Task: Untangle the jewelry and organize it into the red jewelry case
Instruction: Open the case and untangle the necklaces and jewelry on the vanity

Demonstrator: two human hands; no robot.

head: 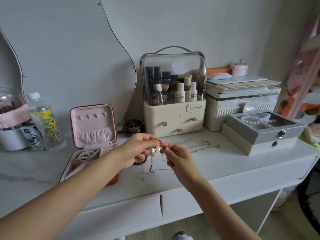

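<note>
Evidently both hands work above the near middle of the counter [225,163], raised so the chains hang free and the knot shows: the left hand [136,151] pinches a tangled cluster [155,150] with pale pearl-like pieces, and the right hand [176,156] pinches a thin chain [163,157] beside it, probably teasing it loose, though the strands are too fine to follow. A silver chain [154,171] trails from the cluster onto the counter, and a dark red bead bracelet [140,162] lies under the left hand. Farther right lie gold necklaces [206,144], apart from the tangle. The red jewelry case [113,179] stands open at left, within reach; a pearl bracelet [84,155] fills its far compartment, while the near compartments look bare
</note>
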